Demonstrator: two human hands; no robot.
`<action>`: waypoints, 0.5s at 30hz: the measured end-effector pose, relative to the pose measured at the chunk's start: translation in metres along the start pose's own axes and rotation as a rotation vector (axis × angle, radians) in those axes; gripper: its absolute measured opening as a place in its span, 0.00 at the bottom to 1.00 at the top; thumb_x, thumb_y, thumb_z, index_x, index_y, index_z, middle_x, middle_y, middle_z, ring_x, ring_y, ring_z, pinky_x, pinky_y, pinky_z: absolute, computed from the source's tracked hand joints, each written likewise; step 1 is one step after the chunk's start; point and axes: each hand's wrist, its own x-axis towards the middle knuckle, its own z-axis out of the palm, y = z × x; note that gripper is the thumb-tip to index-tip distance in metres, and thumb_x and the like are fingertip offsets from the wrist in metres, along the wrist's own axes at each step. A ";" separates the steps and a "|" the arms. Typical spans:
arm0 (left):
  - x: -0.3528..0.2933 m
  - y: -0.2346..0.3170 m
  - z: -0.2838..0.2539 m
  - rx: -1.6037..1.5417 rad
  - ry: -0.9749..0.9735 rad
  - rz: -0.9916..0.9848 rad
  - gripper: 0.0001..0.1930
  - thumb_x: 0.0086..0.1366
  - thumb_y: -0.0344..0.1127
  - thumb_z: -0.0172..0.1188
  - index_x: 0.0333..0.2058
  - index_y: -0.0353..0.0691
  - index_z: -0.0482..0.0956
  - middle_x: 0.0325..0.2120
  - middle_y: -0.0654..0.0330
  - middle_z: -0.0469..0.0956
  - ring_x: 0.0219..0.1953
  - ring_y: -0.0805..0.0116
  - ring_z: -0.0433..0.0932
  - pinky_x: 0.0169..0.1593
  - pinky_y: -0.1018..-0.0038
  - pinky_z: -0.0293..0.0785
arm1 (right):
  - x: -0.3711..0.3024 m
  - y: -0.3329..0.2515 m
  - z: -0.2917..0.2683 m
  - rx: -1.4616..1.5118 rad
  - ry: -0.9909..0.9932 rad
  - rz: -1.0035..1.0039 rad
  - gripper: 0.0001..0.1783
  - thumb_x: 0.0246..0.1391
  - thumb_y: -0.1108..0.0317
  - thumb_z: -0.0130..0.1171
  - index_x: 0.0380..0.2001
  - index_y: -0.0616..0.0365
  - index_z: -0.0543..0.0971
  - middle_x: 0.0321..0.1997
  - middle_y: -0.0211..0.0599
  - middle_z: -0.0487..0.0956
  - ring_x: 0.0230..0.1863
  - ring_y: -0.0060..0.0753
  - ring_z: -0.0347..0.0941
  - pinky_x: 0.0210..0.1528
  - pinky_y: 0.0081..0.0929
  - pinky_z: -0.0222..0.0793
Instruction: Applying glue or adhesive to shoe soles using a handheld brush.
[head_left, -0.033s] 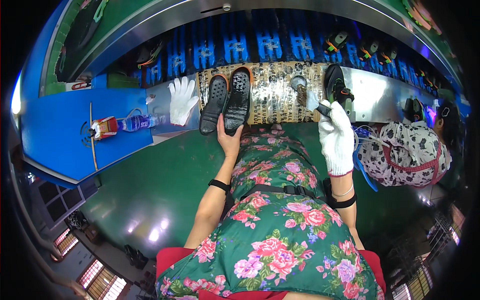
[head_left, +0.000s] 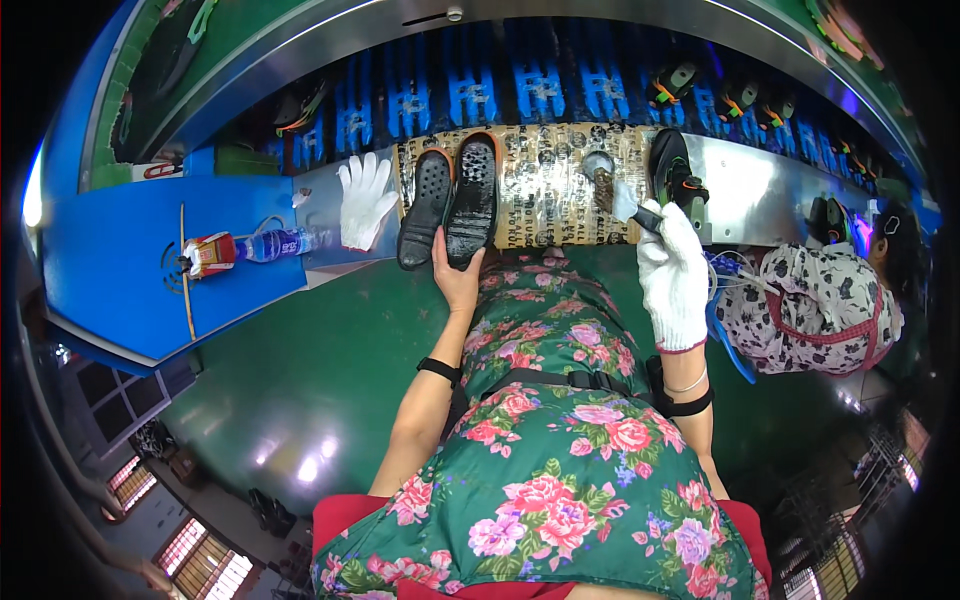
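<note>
My bare left hand [head_left: 459, 280] is closed round the heel end of a black shoe sole [head_left: 474, 195]. The sole has an orange edge at the toe and a wet shine on its face. Against its left side lies a second black sole [head_left: 430, 205], dotted with small holes. My right hand [head_left: 672, 270], in a white knit glove, grips the dark handle of a brush [head_left: 626, 204]. The brush's pale head points up and left, close to a small round cup [head_left: 599, 166] with brown residue below it. Just right of the brush stands a black shoe [head_left: 673, 172] with orange and green trim.
Taped brown cardboard [head_left: 545, 195] covers the bench. A loose white glove [head_left: 366, 203] lies left of the soles. On the blue table [head_left: 130, 270] are a bottle [head_left: 272, 246] and a red and yellow box [head_left: 210, 257]. Shoes ride the blue-patterned conveyor [head_left: 540, 88]. A co-worker [head_left: 810, 305] sits at right.
The sole in my left hand has shifted very slightly to the left. My right hand and the brush have stayed in place.
</note>
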 end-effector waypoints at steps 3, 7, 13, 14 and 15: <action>-0.001 -0.002 0.004 0.014 0.050 -0.028 0.45 0.50 0.35 0.77 0.66 0.36 0.64 0.61 0.44 0.69 0.62 0.45 0.69 0.66 0.59 0.63 | 0.004 0.002 -0.015 0.063 -0.072 0.021 0.19 0.61 0.77 0.59 0.54 0.68 0.73 0.54 0.52 0.76 0.39 0.25 0.69 0.33 0.14 0.67; -0.009 0.001 0.005 0.132 0.003 0.051 0.48 0.52 0.37 0.77 0.68 0.34 0.58 0.64 0.42 0.63 0.65 0.43 0.63 0.66 0.58 0.63 | 0.003 0.002 -0.012 0.071 -0.064 0.036 0.19 0.60 0.77 0.59 0.54 0.68 0.73 0.53 0.52 0.76 0.38 0.25 0.68 0.32 0.14 0.66; -0.019 0.016 -0.011 -0.103 -0.094 -0.092 0.44 0.55 0.33 0.73 0.68 0.36 0.59 0.54 0.51 0.63 0.59 0.56 0.68 0.53 0.66 0.76 | 0.003 0.001 -0.009 0.037 0.011 0.008 0.15 0.62 0.74 0.58 0.50 0.70 0.76 0.46 0.41 0.79 0.34 0.18 0.67 0.30 0.11 0.62; -0.014 0.016 -0.018 -0.019 -0.058 -0.145 0.44 0.55 0.31 0.73 0.68 0.37 0.60 0.54 0.51 0.64 0.56 0.57 0.68 0.53 0.65 0.75 | 0.004 0.000 -0.010 0.054 0.001 0.008 0.15 0.61 0.74 0.59 0.50 0.69 0.76 0.47 0.41 0.79 0.35 0.18 0.68 0.30 0.11 0.62; -0.009 0.015 -0.025 0.065 -0.022 -0.197 0.44 0.54 0.30 0.73 0.68 0.39 0.60 0.54 0.50 0.64 0.54 0.57 0.69 0.53 0.64 0.74 | 0.004 0.000 -0.011 0.069 -0.008 0.006 0.15 0.61 0.75 0.59 0.50 0.69 0.76 0.47 0.42 0.79 0.35 0.19 0.68 0.30 0.12 0.63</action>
